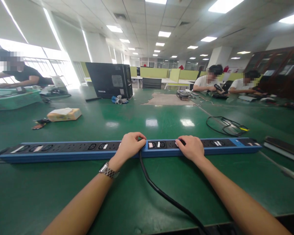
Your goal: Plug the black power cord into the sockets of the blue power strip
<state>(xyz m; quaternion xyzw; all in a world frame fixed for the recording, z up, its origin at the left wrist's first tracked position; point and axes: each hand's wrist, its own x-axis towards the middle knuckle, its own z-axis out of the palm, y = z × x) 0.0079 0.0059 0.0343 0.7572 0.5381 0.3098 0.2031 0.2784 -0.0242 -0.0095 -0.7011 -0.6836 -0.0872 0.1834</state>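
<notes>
Power strip [163, 147], long and narrow with blue sides and a black socket face, lies lengthwise across a green table [122, 202], directly in front of the person whose head camera I look through. Small white labels [158, 144] sit among its sockets.

Left hand [130, 145] rests on the strip near its middle, fingers curled and thumb drawn close to the index finger; I cannot tell whether it grips anything. A metal watch [109, 170] circles that wrist. From just under the thumb, a thick black cable [161, 193] curves down toward the near edge of the table.

Right hand [192, 148] is on the strip farther right, partly closed, its thumb and fingers bent over the socket face beside something small and dark. I cannot tell whether it has hold of that or only of the strip.

Beyond the strip, I see a tissue pack [64, 115] at left, a black computer tower [110, 81] with gloves [119, 100] beside it, and a coiled cord [226, 126] at right. One person [30, 75] sits far left by a green basket [14, 100]; two others [205, 81] sit far right.
</notes>
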